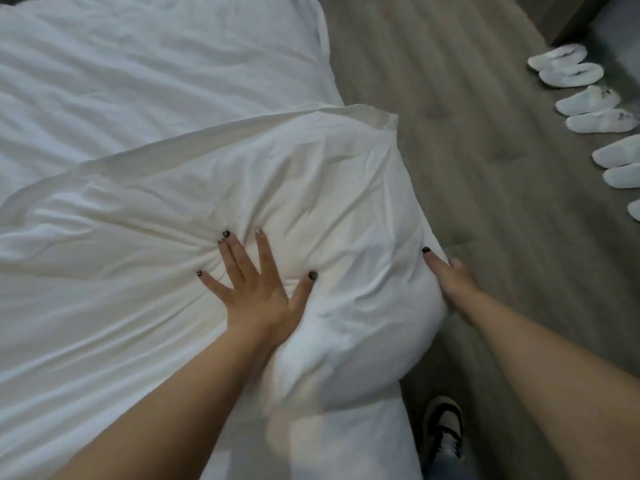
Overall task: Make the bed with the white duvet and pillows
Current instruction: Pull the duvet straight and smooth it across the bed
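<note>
She's at the near right corner of the bed [145,71], working on a pillow [311,188] that lies on the white duvet [86,306] and bulges out over the bed's right edge. Her left hand [256,289] is flat on the pillow's middle, fingers spread and straight, pressing a hollow into it. The right hand [450,278] rests against the pillow's outer side at the edge; its fingers look straight, though part of it is hidden behind the bulge. I'd say she's plumping and shaping the pillow. Next it needs squaring up and setting at the head of the bed, with both hands taking hold of it. White slippers [571,74] line the floor [450,98] on the right.
</note>
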Available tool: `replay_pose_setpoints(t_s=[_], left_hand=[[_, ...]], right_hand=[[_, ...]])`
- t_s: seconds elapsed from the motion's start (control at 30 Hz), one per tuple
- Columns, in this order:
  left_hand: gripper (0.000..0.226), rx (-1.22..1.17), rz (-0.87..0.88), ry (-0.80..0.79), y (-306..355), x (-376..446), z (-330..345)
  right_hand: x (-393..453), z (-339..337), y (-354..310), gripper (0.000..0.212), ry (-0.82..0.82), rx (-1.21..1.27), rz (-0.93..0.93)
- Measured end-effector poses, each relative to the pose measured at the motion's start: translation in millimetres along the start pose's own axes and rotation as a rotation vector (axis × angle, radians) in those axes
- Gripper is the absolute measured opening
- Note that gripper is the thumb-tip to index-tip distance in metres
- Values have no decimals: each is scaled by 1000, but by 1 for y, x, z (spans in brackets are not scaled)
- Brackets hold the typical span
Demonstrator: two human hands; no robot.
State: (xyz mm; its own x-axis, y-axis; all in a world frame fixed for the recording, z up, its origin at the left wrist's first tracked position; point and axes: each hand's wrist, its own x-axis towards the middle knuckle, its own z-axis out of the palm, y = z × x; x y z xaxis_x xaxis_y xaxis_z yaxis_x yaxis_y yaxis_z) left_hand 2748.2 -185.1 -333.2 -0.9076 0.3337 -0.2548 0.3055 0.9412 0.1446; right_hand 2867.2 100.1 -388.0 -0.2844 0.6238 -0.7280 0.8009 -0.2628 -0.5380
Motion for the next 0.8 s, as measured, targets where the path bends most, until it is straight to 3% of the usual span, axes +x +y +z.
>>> replay_pose_setpoints(t_s=[0.07, 0.13, 0.23, 0.37, 0.53, 0.67, 0.7, 0.8], left_hand=[[104, 5, -63, 21, 13, 3, 1], [107, -6, -163, 38, 32, 4, 1], [111, -62, -347, 61, 71, 8, -1], [105, -64, -350, 65, 117, 5, 0], [104, -105, -254, 69, 133, -19, -1], [72, -289, -257, 320, 126, -8, -29], [63, -323, -278, 384, 121, 2, -39], [42, -373, -325, 460, 92, 48, -71]], right_hand=[[18, -12, 0, 94, -159, 167, 65], [20, -27, -1, 61, -265, 262, 31], [11, -64, -9, 39, -302, 233, -87], [-18, -122, 8, 15, -253, 222, -181], [-35, -118, 59, 15, -252, 96, -37], [-7, -107, 45, 15, -379, -279, 10], [0, -106, 34, 20, -395, -427, 3], [22, -98, -20, 72, -304, -716, -141]])
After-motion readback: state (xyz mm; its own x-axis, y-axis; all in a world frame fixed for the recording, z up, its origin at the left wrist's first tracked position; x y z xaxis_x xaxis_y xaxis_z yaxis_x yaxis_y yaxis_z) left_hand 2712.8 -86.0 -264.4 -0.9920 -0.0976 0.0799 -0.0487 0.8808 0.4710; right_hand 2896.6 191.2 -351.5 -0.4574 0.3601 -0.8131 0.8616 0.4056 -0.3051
